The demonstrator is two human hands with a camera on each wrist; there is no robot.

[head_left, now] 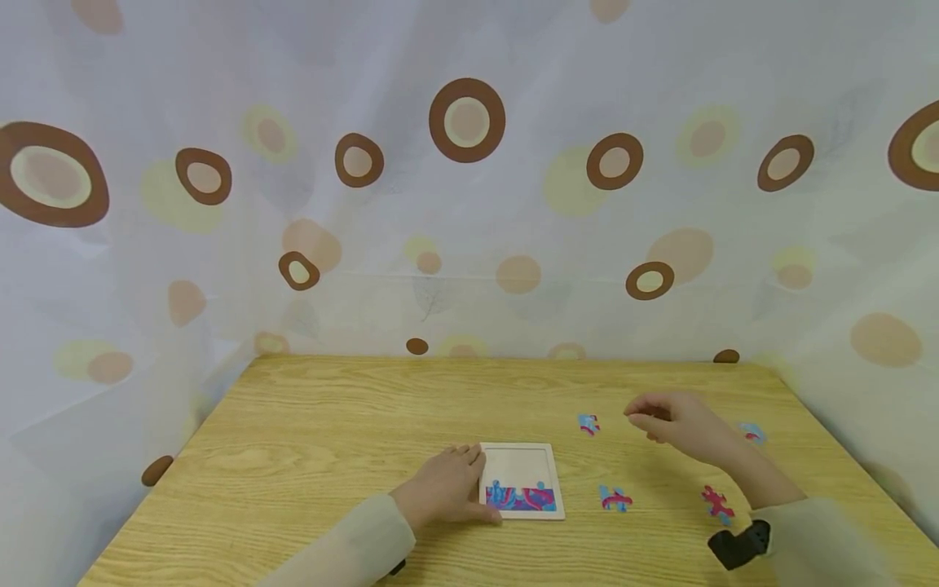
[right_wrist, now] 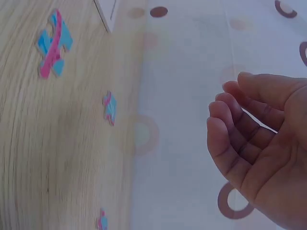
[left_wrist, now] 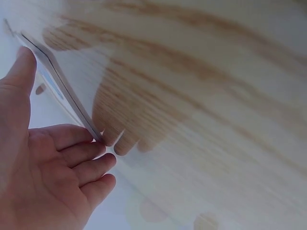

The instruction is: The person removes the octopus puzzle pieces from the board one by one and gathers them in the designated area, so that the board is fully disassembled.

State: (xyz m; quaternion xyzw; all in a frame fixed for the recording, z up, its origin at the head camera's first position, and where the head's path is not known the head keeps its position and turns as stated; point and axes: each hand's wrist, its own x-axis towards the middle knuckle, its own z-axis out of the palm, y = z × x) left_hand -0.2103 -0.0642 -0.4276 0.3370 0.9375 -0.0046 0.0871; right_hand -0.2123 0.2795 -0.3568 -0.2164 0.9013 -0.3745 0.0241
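Note:
My left hand [head_left: 446,489] rests at the left side of a white square puzzle frame [head_left: 517,465], its thumb at the lower edge and its fingers along the left edge. In the left wrist view those fingers [left_wrist: 91,158] are fairly straight. Blue, purple and pink jigsaw pieces [head_left: 524,499] fill the frame's bottom row; pale bare board shows above. My right hand [head_left: 682,420] hovers over the table to the right, its fingers loosely bent and nothing between them. Closest to it lies a blue and pink jigsaw piece [head_left: 588,423], left of the fingertips.
More loose pieces lie on the wooden table [head_left: 352,424]: a blue and pink piece [head_left: 614,498] right of the frame, a red and blue piece [head_left: 716,505] near the right wrist, and a light blue piece [head_left: 752,432] beyond the right forearm. Patterned white sheeting [head_left: 469,212] surrounds the table.

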